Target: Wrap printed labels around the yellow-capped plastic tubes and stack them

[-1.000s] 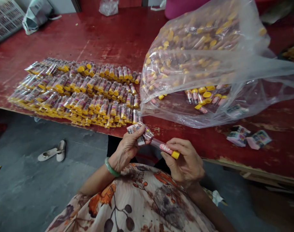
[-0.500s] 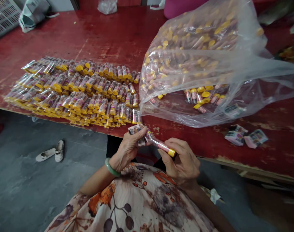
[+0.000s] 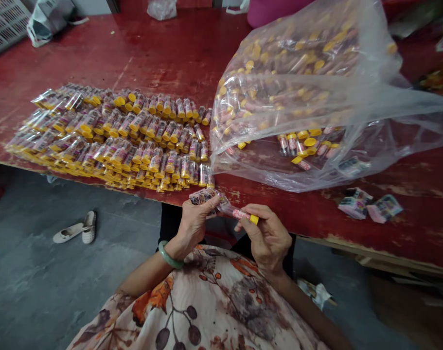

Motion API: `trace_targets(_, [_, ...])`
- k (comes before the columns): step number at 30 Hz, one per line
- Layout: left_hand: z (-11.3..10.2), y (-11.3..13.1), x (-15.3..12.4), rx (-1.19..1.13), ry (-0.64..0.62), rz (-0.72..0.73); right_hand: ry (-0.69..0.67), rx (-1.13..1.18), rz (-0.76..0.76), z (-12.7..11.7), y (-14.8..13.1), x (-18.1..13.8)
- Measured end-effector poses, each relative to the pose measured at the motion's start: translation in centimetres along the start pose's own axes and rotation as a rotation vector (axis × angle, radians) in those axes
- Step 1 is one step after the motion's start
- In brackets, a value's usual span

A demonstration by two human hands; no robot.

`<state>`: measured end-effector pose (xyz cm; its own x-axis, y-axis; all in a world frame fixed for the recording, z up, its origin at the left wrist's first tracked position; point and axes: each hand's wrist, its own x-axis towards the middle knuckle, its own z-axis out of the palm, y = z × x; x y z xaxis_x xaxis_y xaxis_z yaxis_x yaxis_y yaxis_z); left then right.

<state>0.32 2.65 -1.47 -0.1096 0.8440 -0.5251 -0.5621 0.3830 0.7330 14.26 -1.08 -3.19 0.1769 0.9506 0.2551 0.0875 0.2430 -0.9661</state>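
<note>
My left hand (image 3: 197, 216) is closed on a small stack of printed cards (image 3: 203, 196), thumb on top. Between my hands lies a clear tube (image 3: 239, 214) with a yellow cap and pink-and-white contents. My right hand (image 3: 267, 236) pinches the tube near its capped end. Its other end reaches the fingers of my left hand, where clear plastic and a printed piece show; how they join is unclear. Just beyond my hands, rows of similar yellow-capped tubes (image 3: 126, 141) are piled at the table's front edge.
A large clear plastic bag (image 3: 279, 102) full of yellow-capped tubes lies on the red table (image 3: 163, 53). Two card stacks (image 3: 354, 203) sit at the front right. A grey bag (image 3: 49, 22) stands at the back left, and a pair of shoes (image 3: 89, 227) is on the floor.
My right hand has moved a little left and up, its fingers now further along the tube near the cap. The card stack in my left hand has shifted slightly left.
</note>
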Motion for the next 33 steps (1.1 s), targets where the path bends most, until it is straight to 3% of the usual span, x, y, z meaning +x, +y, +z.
trace_targets(8, [-0.1, 0.0, -0.4, 0.009, -0.050, -0.062, 0.047, -0.168, -0.230, 0.5, 2.4, -0.5])
trace_targets(10, [-0.2, -0.1, -0.3, 0.017, -0.075, -0.070, -0.019, -0.193, -0.296, 0.4, 2.1, -0.1])
trace_targets(13, [-0.4, 0.1, -0.1, 0.022, -0.119, -0.061, -0.233, -0.226, -0.330, -0.1, 1.1, 0.6])
trace_targets(15, [-0.5, 0.4, -0.1, 0.021, -0.163, -0.098, -0.300, -0.221, -0.302, -0.5, 0.3, 1.0])
trace_targets(19, [-0.4, 0.8, -0.7, 0.000, -0.255, -0.181, -0.216, -0.186, -0.216, -0.7, -0.7, 1.2])
trace_targets(23, [-0.1, 0.7, -1.5, 0.025, -0.316, -0.218, -0.180, 0.002, -0.011, 0.0, -1.8, 1.5])
trace_targets(27, [-0.2, 0.4, -1.8, 0.046, -0.322, -0.224, -0.162, 0.120, 0.146, 0.5, -2.5, 2.0])
trace_targets(33, [-0.1, 0.2, -1.5, 0.021, -0.300, -0.202, -0.170, 0.154, 0.176, -0.1, -1.8, 1.7])
